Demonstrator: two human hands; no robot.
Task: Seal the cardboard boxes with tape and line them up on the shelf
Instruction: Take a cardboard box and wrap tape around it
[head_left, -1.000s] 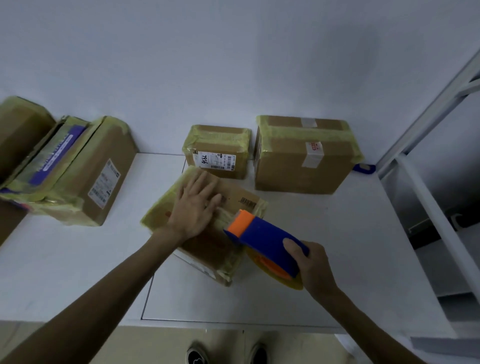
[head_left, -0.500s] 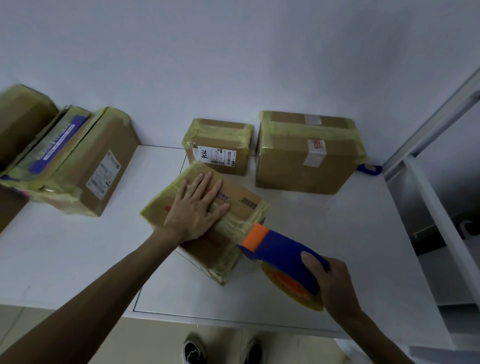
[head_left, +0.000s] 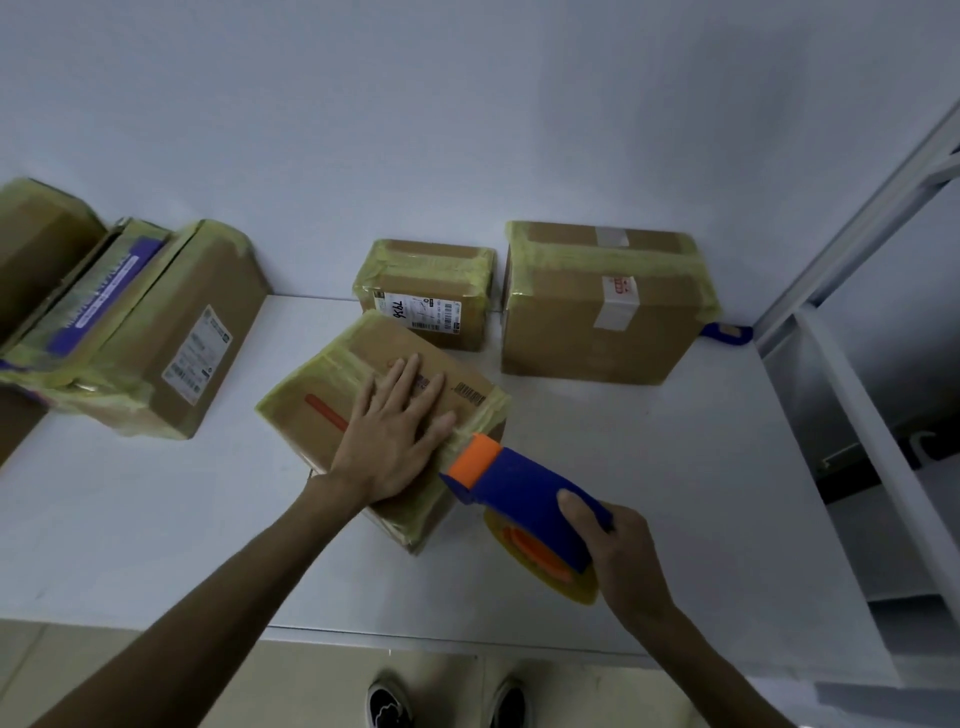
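- Two dark shoes (head_left: 387, 704) are showing at the bottom edge, below the front lip of the white shelf (head_left: 675, 493).
- The right hand (head_left: 621, 564) is gripping the tape gun (head_left: 524, 493), fingers curled round its blue body and thumb lying on top; the yellowish tape roll (head_left: 540, 561) is sitting under the hand.
- The tape gun is lying along a diagonal from near right to far left, its orange nose pointing at, and meeting, the right edge of the box (head_left: 322, 410).
- The left hand (head_left: 395, 441) is pressing flat on the box top, fingers straight and spread, aimed away and slightly right; the orange nose is just beside the thumb.
- The box is sitting skewed on the shelf, its long axis running far left to near right, edges wrapped in yellowish tape.
- Behind it, a small box (head_left: 431, 296) and a large box (head_left: 597, 312) are standing side by side against the wall (head_left: 467, 130).
- Far left, more taped boxes (head_left: 171, 332) are leaning together.
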